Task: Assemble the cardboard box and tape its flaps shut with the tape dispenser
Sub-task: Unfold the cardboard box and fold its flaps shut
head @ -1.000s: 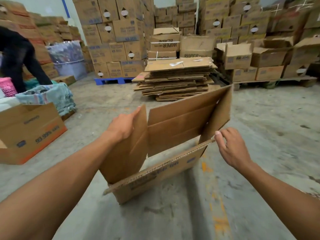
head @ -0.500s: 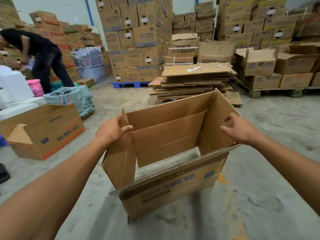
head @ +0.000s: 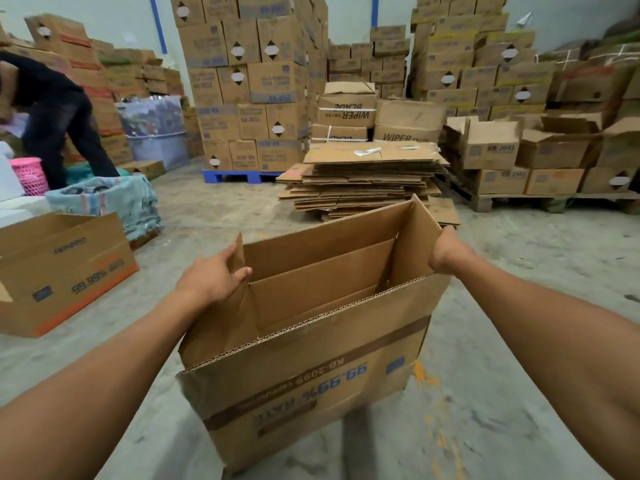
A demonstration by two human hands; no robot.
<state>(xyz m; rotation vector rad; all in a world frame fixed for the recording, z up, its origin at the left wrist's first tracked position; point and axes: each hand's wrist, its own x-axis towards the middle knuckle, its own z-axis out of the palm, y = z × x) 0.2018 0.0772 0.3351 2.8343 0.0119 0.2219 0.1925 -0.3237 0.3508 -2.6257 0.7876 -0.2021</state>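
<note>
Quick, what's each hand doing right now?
Left hand: grips the left end flap of the cardboard box.
Right hand: grips the box's right end flap.

We see a matt corrugated cardboard box [head: 304, 368], a rough concrete floor [head: 519, 427], and a pink plastic basket [head: 31, 174].

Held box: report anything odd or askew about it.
The cardboard box is held upside down: the print on its near side reads inverted. No damage shows. Both hands grip its end panels.
</note>
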